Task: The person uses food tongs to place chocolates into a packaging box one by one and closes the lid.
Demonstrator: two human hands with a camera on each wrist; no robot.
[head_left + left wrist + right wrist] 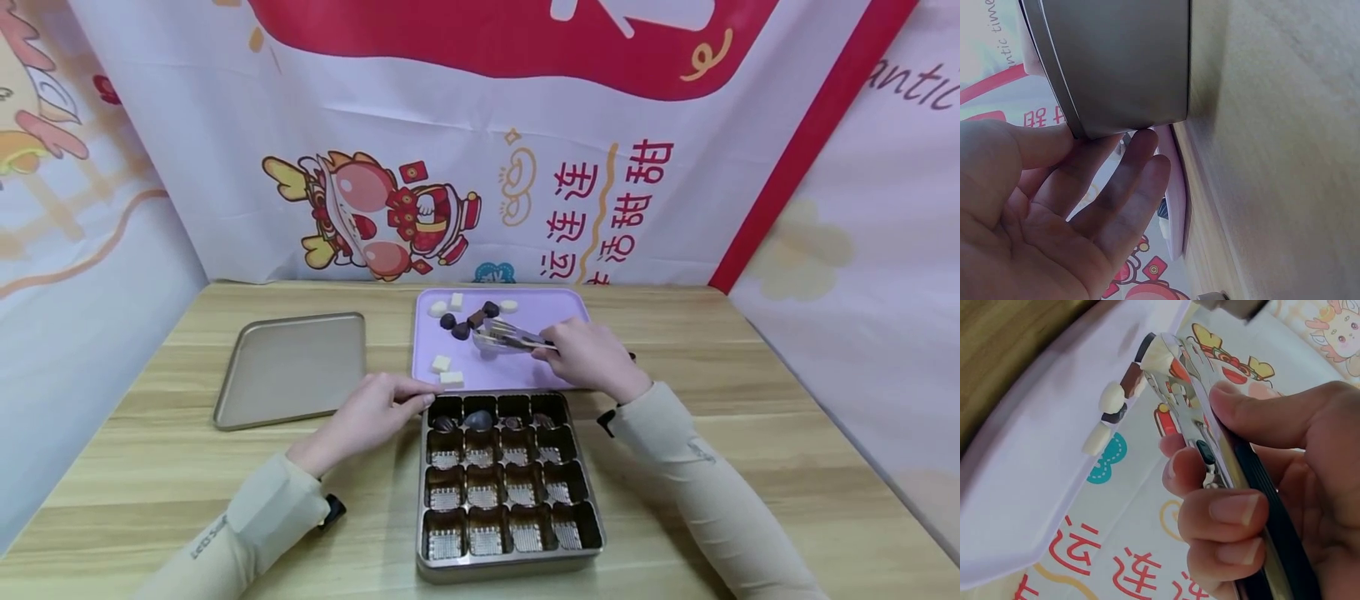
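In the head view, my right hand (pixel 588 354) grips metal food tongs (pixel 510 335) with dark handles, their tips low over the lilac tray (pixel 510 371). Dark chocolates (pixel 461 331) cluster just left of the tips. A pale piece (pixel 1159 357) overlaps the tong tips in the right wrist view; I cannot tell whether they grip it. My left hand (pixel 384 412) pinches the back left corner of a metal tin (pixel 510 567); the left wrist view shows thumb and fingers at that corner (pixel 1085 128). Each back-row compartment of its brown divided insert holds a dark chocolate (pixel 478 420); the other rows show bare bottoms.
White chocolates (pixel 451 378) lie near the tray's front left, others (pixel 509 306) along its back. Left of the tray, a shallow tan metal lid (pixel 296 367) lies on the wooden table (pixel 750 450). A printed cloth (pixel 420 100) hangs behind the table.
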